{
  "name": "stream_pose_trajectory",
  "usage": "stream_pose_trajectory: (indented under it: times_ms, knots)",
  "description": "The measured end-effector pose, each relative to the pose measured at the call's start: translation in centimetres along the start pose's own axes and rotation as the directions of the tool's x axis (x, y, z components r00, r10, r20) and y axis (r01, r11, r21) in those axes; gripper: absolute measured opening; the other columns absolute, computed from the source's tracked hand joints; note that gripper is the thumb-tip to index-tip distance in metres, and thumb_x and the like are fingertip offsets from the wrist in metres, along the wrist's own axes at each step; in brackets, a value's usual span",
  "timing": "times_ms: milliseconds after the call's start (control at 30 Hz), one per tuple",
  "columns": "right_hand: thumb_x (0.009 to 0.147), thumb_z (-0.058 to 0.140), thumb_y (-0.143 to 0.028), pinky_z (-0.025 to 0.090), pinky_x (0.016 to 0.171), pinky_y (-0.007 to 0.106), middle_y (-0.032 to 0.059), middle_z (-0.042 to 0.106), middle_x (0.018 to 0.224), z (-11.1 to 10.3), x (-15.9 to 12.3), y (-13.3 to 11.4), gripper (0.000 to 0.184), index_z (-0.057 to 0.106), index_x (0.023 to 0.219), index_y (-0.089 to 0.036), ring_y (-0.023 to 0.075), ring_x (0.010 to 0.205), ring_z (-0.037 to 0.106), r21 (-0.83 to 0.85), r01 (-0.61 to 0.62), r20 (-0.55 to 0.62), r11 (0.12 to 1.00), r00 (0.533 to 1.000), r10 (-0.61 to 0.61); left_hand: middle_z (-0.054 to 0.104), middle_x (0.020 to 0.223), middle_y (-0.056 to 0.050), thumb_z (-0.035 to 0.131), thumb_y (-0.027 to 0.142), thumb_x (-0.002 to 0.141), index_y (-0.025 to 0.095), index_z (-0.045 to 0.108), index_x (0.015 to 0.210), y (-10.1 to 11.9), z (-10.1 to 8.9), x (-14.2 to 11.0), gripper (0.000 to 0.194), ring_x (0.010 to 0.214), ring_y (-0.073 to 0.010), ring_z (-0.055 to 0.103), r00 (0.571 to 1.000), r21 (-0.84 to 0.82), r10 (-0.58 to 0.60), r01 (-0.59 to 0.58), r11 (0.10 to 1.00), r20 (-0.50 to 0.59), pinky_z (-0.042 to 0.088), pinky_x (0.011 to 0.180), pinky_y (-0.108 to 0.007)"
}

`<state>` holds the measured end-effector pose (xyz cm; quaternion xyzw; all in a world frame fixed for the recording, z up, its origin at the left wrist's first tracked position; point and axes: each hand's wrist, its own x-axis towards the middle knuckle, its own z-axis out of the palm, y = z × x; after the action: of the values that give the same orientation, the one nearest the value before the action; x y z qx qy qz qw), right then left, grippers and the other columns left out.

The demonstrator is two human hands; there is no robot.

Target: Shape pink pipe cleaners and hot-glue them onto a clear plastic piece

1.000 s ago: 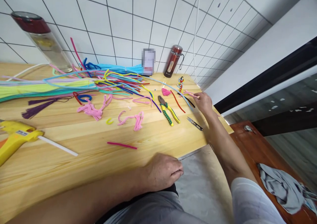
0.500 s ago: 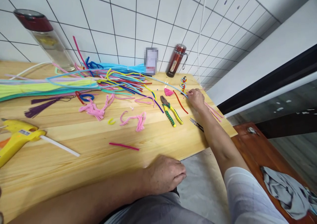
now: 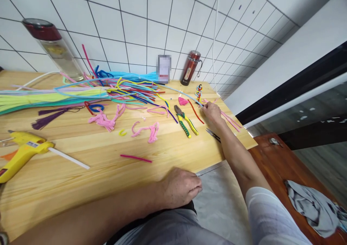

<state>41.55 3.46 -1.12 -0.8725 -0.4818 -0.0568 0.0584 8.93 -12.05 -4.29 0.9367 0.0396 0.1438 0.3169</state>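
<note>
My right hand [image 3: 212,112] is at the right end of the table, fingers pinched around the end of a light blue pipe cleaner [image 3: 187,93]. That pipe cleaner runs left toward the pile. Just behind the fingers stands a small twisted multicoloured pipe-cleaner figure [image 3: 198,93]. To the hand's left lie a red pipe cleaner [image 3: 196,111], a pink heart-like coil [image 3: 183,101] and green-yellow pliers [image 3: 185,122]. Thread snips [image 3: 213,134] lie partly under the forearm. My left hand [image 3: 181,188] rests curled at the table's front edge, with nothing visible in it.
A big pile of pipe cleaners [image 3: 94,93] covers the back left. A yellow glue gun [image 3: 25,149] lies at the left. A glass bottle [image 3: 58,51], a phone [image 3: 163,69] and a red flask [image 3: 191,68] stand along the tiled wall. Pink bent pieces [image 3: 153,132] lie mid-table.
My right hand has shifted slightly toward me, away from the small figure, with the light blue pipe cleaner still in its fingers. The view has tilted a little. My left hand stays put.
</note>
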Motion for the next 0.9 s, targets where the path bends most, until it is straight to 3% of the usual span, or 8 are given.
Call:
stream_pose_trajectory:
  times_ms: [167, 300, 400, 500, 633, 733, 833, 900]
  knots:
    - [0.097, 0.049, -0.025, 0.050, 0.085, 0.036, 0.0193, 0.078, 0.112, -0.2, -0.6, -0.5, 0.034, 0.070, 0.121, -0.014, 0.0301, 0.100, 0.072, 0.051, 0.065, -0.030, 0.997, 0.998, -0.064, 0.077, 0.086, -0.001, 0.055, 0.027, 0.102, 0.020, 0.069, 0.087, 0.0, -0.1, 0.1, 0.022, 0.077, -0.0139, 0.070, 1.000, 0.016, -0.002, 0.002, 1.000, 0.015, 0.047, 0.067, -0.025]
    - [0.091, 0.055, -0.021, 0.050, 0.085, 0.034, 0.0153, 0.078, 0.110, -1.0, -1.8, -0.5, 0.024, 0.075, 0.104, -0.016, 0.0277, 0.100, 0.070, 0.096, 0.218, 0.023, 0.971, 0.975, -0.221, 0.079, 0.090, -0.001, 0.055, 0.031, 0.102, 0.021, 0.071, 0.090, 0.2, -0.1, 0.2, 0.022, 0.080, -0.0152, 0.072, 0.999, 0.032, -0.027, 0.026, 0.999, 0.033, 0.047, 0.066, -0.026]
    - [0.090, 0.061, -0.027, 0.052, 0.089, 0.039, 0.0161, 0.076, 0.109, -2.3, -3.8, -1.6, 0.020, 0.076, 0.098, -0.016, 0.0289, 0.097, 0.069, 0.148, 0.305, -0.084, 0.941, 0.952, -0.296, 0.079, 0.089, -0.001, 0.056, 0.033, 0.101, 0.022, 0.073, 0.090, 0.1, 0.0, 0.2, 0.023, 0.080, -0.0159, 0.072, 0.999, 0.039, -0.031, 0.030, 0.999, 0.025, 0.048, 0.065, -0.027]
    - [0.093, 0.060, -0.025, 0.054, 0.091, 0.042, 0.0108, 0.075, 0.106, -3.4, -7.3, -4.9, 0.024, 0.075, 0.112, -0.022, 0.0269, 0.096, 0.070, 0.306, 0.606, -0.197, 0.734, 0.795, -0.575, 0.080, 0.090, -0.002, 0.056, 0.032, 0.101, 0.022, 0.074, 0.093, 0.0, 0.1, 0.1, 0.022, 0.082, -0.0162, 0.073, 0.999, 0.001, -0.035, 0.035, 0.999, 0.003, 0.051, 0.068, -0.026]
    - [0.095, 0.055, -0.014, 0.054, 0.101, 0.043, 0.0110, 0.070, 0.126, -3.1, -12.1, -10.9, 0.036, 0.069, 0.126, -0.025, 0.0267, 0.119, 0.065, 0.358, 0.871, -0.253, 0.336, 0.437, -0.863, 0.081, 0.099, -0.001, 0.056, 0.028, 0.101, 0.022, 0.075, 0.103, 0.1, -0.4, 0.4, 0.021, 0.089, -0.0147, 0.075, 0.997, -0.121, -0.045, 0.037, 0.992, -0.059, 0.054, 0.079, -0.023]
    - [0.098, 0.053, -0.014, 0.056, 0.094, 0.042, 0.0117, 0.072, 0.120, -2.0, -13.5, -13.7, 0.028, 0.072, 0.117, -0.024, 0.0264, 0.111, 0.067, 0.324, 0.900, -0.204, 0.293, 0.369, -0.907, 0.082, 0.100, -0.003, 0.053, 0.027, 0.103, 0.019, 0.075, 0.103, 1.0, -1.8, 0.7, 0.023, 0.089, -0.0148, 0.075, 0.985, -0.167, -0.051, 0.024, 0.986, -0.163, 0.054, 0.085, -0.023]
    - [0.102, 0.050, -0.018, 0.057, 0.089, 0.040, 0.0108, 0.074, 0.108, -1.7, -13.1, -14.2, 0.024, 0.074, 0.103, -0.023, 0.0247, 0.102, 0.070, 0.393, 0.877, -0.225, 0.278, 0.384, -0.896, 0.081, 0.096, -0.005, 0.051, 0.032, 0.104, 0.018, 0.075, 0.099, 1.8, -4.6, 0.7, 0.028, 0.087, -0.0154, 0.074, 0.942, -0.174, -0.066, 0.009, 0.985, -0.328, 0.054, 0.084, -0.025]
    - [0.103, 0.052, -0.022, 0.056, 0.091, 0.039, 0.0088, 0.075, 0.105, -2.3, -12.5, -13.7, 0.022, 0.073, 0.100, -0.024, 0.0233, 0.103, 0.071, 0.486, 0.838, -0.300, 0.248, 0.427, -0.853, 0.080, 0.090, -0.005, 0.051, 0.034, 0.104, 0.019, 0.075, 0.095, 1.5, -7.3, 0.2, 0.030, 0.082, -0.0153, 0.072, 0.860, -0.160, -0.121, 0.046, 0.986, -0.496, 0.053, 0.081, -0.026]
